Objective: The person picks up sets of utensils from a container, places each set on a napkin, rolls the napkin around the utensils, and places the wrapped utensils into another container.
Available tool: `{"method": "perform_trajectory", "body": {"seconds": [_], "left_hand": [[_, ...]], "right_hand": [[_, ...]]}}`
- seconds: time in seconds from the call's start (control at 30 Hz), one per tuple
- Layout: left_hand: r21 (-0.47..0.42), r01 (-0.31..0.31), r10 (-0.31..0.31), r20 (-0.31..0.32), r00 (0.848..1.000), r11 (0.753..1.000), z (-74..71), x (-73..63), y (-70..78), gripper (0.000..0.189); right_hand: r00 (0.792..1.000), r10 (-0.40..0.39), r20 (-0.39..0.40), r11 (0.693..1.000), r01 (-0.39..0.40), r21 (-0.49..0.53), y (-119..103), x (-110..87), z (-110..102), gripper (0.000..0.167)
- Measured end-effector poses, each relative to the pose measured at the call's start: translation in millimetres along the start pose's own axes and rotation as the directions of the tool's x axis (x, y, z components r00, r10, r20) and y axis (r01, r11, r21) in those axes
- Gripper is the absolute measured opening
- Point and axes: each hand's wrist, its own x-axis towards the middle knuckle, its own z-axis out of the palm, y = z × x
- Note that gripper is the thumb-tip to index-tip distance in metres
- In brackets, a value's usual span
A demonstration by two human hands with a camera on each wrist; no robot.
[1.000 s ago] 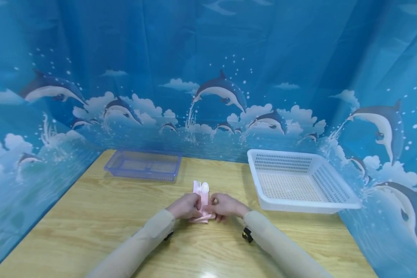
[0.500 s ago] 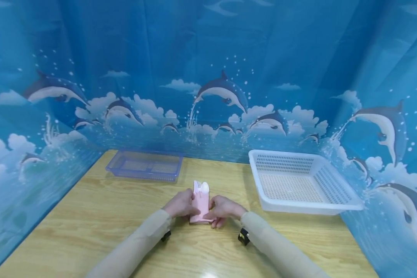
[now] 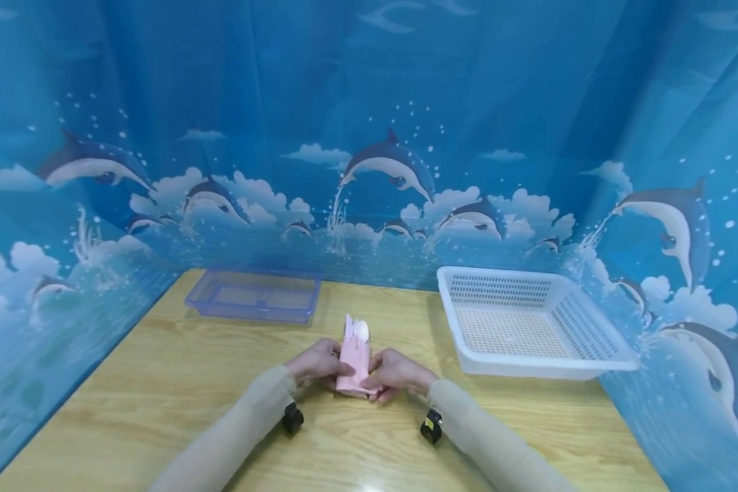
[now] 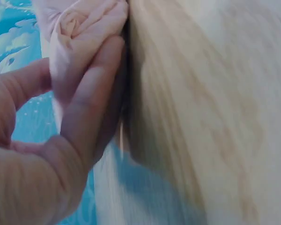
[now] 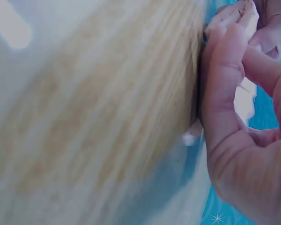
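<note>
A pink napkin (image 3: 354, 362), folded into a narrow bundle, lies upright in the head view at mid-table. The white bowl of a spoon (image 3: 361, 331) pokes from its far end, beside a pointed pink strip; the fork's tines barely show. My left hand (image 3: 320, 362) grips the bundle's left side, thumb on top. At its near right corner my right hand (image 3: 401, 371) pinches the cloth. The left wrist view shows the rolled napkin end (image 4: 84, 42) between thumb and fingers. In the right wrist view, my right fingertips press on the napkin (image 5: 234, 18) near the tabletop.
A purple see-through basket (image 3: 255, 311) stands at the back left of the wooden table (image 3: 160, 383). A larger white basket (image 3: 547, 362) with perforated walls stands at the back right. A blue dolphin-print curtain (image 3: 252, 137) surrounds the back and sides.
The crumpled near end of the napkin has been smoothed into a flat, narrow fold. My left hand has come round the bundle's left side, and the fork's tines have become mostly covered.
</note>
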Motion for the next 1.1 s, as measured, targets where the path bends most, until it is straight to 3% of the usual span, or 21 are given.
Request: {"method": "perform_trajectory", "body": {"seconds": [0.17,0.37,0.57,0.67,0.73,0.8,0.93,1.1], "left_hand": [[-0.167,-0.045,0.057,0.065,0.996,0.985,-7.0,1.6,1.5,0.04],[-0.307,-0.165,0.182,0.028,0.983,0.937,-8.8,3.4,9.2,0.044],[-0.335,-0.239,0.242,-0.034,0.97,0.911,-4.5,2.9,15.9,0.043],[-0.338,-0.263,0.247,-0.09,0.965,0.904,-3.2,2.2,17.7,0.04],[-0.357,-0.262,0.237,-0.112,0.965,0.897,-2.2,1.1,18.5,0.037],[-0.371,-0.26,0.23,-0.124,0.965,0.891,-1.3,-0.3,19.2,0.035],[-0.387,-0.258,0.224,-0.13,0.966,0.885,-0.6,-2.4,19.6,0.035],[-0.402,-0.247,0.231,-0.088,0.969,0.882,-2.3,-2.9,16.5,0.039]], "right_hand": [[0.997,-0.076,-0.028,0.994,0.078,0.083,-3.7,1.9,-4.6,0.033],[0.975,-0.184,-0.121,0.974,0.197,0.107,-25.5,0.3,-9.4,0.039],[0.956,-0.233,-0.176,0.958,0.257,0.131,-36.7,-3.5,-8.4,0.041],[0.952,-0.223,-0.21,0.96,0.252,0.124,-37.6,-6.8,-7.2,0.034],[0.959,-0.195,-0.205,0.973,0.215,0.083,-37.7,-8.8,-6.1,0.026],[0.968,-0.166,-0.186,0.984,0.175,0.036,-38.2,-11.1,-4.8,0.029],[0.982,-0.129,-0.136,0.991,0.131,0.005,-40.5,-12.7,-2.6,0.035],[0.987,-0.106,-0.124,0.992,0.113,0.053,-47.2,-13.1,-5.8,0.017]]}}
